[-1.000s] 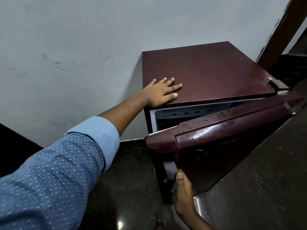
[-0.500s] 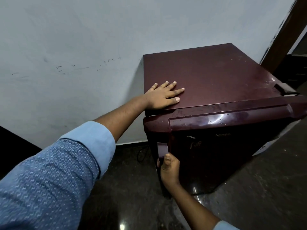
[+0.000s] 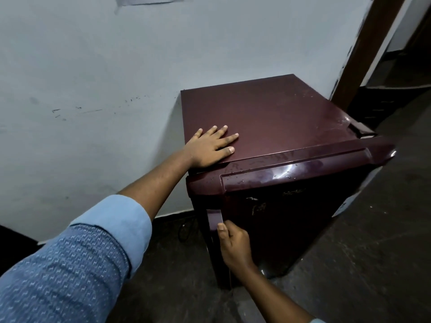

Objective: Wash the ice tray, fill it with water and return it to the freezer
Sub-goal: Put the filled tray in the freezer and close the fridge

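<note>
Grey wall [image 3: 93, 66], left grip [image 3: 210, 148] spread atop fridge [image 3: 268, 117], right grip [image 3: 235, 248] curled round door handle [image 3: 214, 219]

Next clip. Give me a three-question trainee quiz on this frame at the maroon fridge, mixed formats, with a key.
1. True or false: the left hand lies flat, fingers straight, on the fridge top.
2. The right hand grips: A) the door handle; B) an ice tray; C) a cloth.
3. Short answer: where on the fridge door do water droplets show?

Key: 1 true. 2 A. 3 On its top edge.
</note>
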